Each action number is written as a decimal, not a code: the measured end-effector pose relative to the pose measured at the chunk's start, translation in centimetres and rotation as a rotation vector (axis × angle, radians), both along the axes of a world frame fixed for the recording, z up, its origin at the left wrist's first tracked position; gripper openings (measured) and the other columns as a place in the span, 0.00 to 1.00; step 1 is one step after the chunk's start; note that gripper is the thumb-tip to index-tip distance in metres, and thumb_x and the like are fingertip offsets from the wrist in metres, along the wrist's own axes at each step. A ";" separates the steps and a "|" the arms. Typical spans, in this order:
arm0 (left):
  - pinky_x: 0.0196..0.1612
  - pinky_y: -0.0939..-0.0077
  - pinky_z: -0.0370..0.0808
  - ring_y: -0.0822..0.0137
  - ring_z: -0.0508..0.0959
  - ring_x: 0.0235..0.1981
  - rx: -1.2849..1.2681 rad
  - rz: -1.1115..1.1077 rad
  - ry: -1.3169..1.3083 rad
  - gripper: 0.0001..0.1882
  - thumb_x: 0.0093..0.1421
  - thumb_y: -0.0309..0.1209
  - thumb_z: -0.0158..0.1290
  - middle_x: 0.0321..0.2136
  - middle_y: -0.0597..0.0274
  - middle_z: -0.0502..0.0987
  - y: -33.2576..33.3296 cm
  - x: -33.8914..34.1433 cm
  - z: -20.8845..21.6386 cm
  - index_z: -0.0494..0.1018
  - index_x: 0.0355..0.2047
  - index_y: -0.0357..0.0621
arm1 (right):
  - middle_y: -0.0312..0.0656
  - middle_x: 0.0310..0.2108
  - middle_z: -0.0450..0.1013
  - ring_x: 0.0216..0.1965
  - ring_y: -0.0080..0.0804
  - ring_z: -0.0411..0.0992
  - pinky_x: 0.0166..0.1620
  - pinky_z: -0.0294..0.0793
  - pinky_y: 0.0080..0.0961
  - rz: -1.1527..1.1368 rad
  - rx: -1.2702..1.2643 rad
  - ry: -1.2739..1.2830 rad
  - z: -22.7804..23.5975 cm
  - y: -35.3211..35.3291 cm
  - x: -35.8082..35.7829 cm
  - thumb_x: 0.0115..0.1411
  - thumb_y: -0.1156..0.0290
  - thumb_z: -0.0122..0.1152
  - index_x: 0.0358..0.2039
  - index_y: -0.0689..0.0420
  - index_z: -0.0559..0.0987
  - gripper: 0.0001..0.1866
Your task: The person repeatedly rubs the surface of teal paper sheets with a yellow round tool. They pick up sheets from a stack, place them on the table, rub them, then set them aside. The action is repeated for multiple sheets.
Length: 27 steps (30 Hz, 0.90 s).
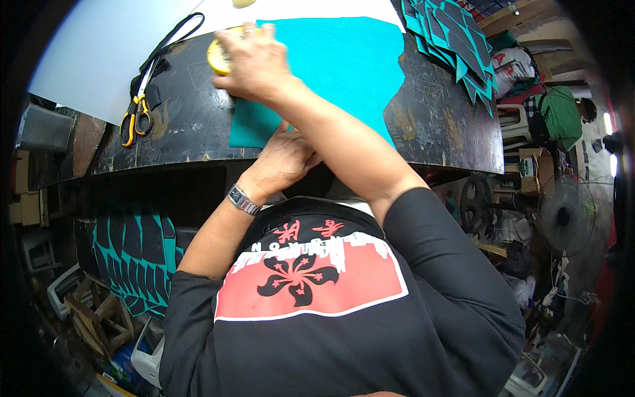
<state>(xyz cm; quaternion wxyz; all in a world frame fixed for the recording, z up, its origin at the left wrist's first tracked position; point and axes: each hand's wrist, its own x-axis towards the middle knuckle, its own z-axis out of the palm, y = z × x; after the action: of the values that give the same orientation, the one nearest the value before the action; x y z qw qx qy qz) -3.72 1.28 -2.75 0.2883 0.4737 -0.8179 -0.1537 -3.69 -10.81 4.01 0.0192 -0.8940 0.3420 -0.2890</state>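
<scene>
A teal sheet of fabric-like material [337, 66] lies on the dark worktable, its right side cut in a wavy outline. My right hand [254, 63] reaches across to the sheet's far left edge, slightly blurred. Its fingers close around a round yellow object [215, 58], mostly covered by the hand, so its kind is unclear. Closer to me, my left hand [284, 159], with a metal-banded watch on the wrist, is closed at the sheet's near edge. Its fingertips are partly hidden beneath my right forearm.
Scissors with orange-and-black handles [137, 119] lie left beside a black strap [173, 38]. Cut teal-and-black pieces [456, 43] are stacked at the far right. More cut pieces [135, 258] hang or lie low at left. A fan [564, 215] stands beyond the table's right side.
</scene>
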 end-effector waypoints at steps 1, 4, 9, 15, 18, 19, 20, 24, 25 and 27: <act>0.67 0.42 0.57 0.51 0.71 0.62 -0.034 -0.013 0.041 0.21 0.66 0.42 0.53 0.54 0.57 0.78 -0.2 0.0 0.1 0.73 0.58 0.52 | 0.54 0.53 0.71 0.53 0.57 0.69 0.49 0.80 0.47 -0.023 -0.042 0.013 0.0 0.0 1.4 0.45 0.47 0.74 0.60 0.43 0.75 0.40; 0.67 0.43 0.57 0.51 0.70 0.62 0.087 0.020 0.033 0.21 0.64 0.37 0.56 0.55 0.55 0.77 0.3 0.0 0.4 0.74 0.57 0.51 | 0.55 0.54 0.70 0.53 0.57 0.69 0.49 0.80 0.48 -0.060 -0.016 -0.005 0.0 -0.2 0.5 0.43 0.48 0.76 0.60 0.43 0.75 0.42; 0.68 0.53 0.63 0.52 0.70 0.64 -0.002 0.026 0.040 0.20 0.64 0.33 0.58 0.59 0.54 0.74 0.1 0.6 1.1 0.75 0.57 0.49 | 0.57 0.59 0.68 0.56 0.57 0.68 0.54 0.75 0.52 -0.269 -0.004 0.018 0.5 -0.5 -12.8 0.45 0.47 0.76 0.62 0.43 0.73 0.43; 0.63 0.59 0.72 0.52 0.72 0.64 -0.213 0.106 -0.055 0.18 0.69 0.37 0.53 0.62 0.57 0.72 -8.8 11.1 2.0 0.75 0.58 0.61 | 0.51 0.59 0.66 0.55 0.51 0.68 0.51 0.78 0.49 -0.338 -0.044 0.084 0.6 0.1 -25.1 0.47 0.41 0.74 0.65 0.42 0.71 0.46; 0.75 0.48 0.48 0.63 0.51 0.75 -0.200 0.213 -0.558 0.24 0.72 0.53 0.41 0.71 0.70 0.59 -12.8 15.6 0.0 0.66 0.66 0.75 | 0.51 0.59 0.67 0.56 0.51 0.68 0.52 0.78 0.48 -0.346 -0.028 0.134 0.9 0.0 -23.9 0.47 0.41 0.73 0.65 0.41 0.72 0.45; 0.75 0.49 0.48 0.63 0.52 0.74 -0.086 0.222 -0.594 0.24 0.72 0.54 0.41 0.72 0.71 0.59 -13.3 16.5 -0.7 0.66 0.67 0.76 | 0.52 0.59 0.67 0.56 0.52 0.68 0.52 0.78 0.48 -0.274 -0.048 0.122 1.2 0.2 -22.8 0.47 0.42 0.73 0.65 0.41 0.72 0.44; 0.75 0.50 0.49 0.63 0.54 0.73 -0.146 0.200 -0.554 0.24 0.72 0.54 0.41 0.71 0.71 0.59 -13.8 17.1 -1.3 0.66 0.66 0.76 | 0.52 0.59 0.67 0.56 0.52 0.69 0.53 0.78 0.48 -0.234 -0.046 0.120 1.3 0.5 -21.4 0.47 0.43 0.74 0.64 0.40 0.72 0.44; 0.72 0.53 0.53 0.61 0.60 0.70 -0.187 0.176 -0.496 0.23 0.72 0.54 0.41 0.69 0.71 0.63 -14.1 17.6 -2.5 0.68 0.65 0.77 | 0.51 0.60 0.68 0.58 0.54 0.69 0.56 0.76 0.47 0.091 -0.026 0.084 1.1 3.3 -14.3 0.46 0.44 0.76 0.66 0.36 0.71 0.45; 0.71 0.55 0.55 0.61 0.62 0.69 -0.236 0.176 -0.472 0.23 0.72 0.55 0.41 0.69 0.70 0.64 -14.2 17.7 -2.5 0.68 0.65 0.78 | 0.51 0.59 0.68 0.56 0.54 0.69 0.55 0.77 0.47 0.187 -0.029 0.067 0.8 4.0 -12.5 0.45 0.44 0.75 0.65 0.36 0.71 0.45; 0.70 0.54 0.56 0.61 0.63 0.68 -0.183 0.161 -0.407 0.22 0.71 0.51 0.44 0.67 0.70 0.66 -14.4 18.1 -2.4 0.71 0.63 0.72 | 0.51 0.58 0.68 0.55 0.54 0.70 0.54 0.77 0.47 0.261 -0.040 0.024 0.4 4.0 -9.1 0.46 0.44 0.75 0.64 0.37 0.72 0.44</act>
<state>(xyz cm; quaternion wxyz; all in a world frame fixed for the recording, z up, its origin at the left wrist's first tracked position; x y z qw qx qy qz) 14.42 -13.14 -5.16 0.1707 0.5305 -0.8292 0.0431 -12.81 -6.80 4.44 0.0349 -0.9344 0.2171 -0.2803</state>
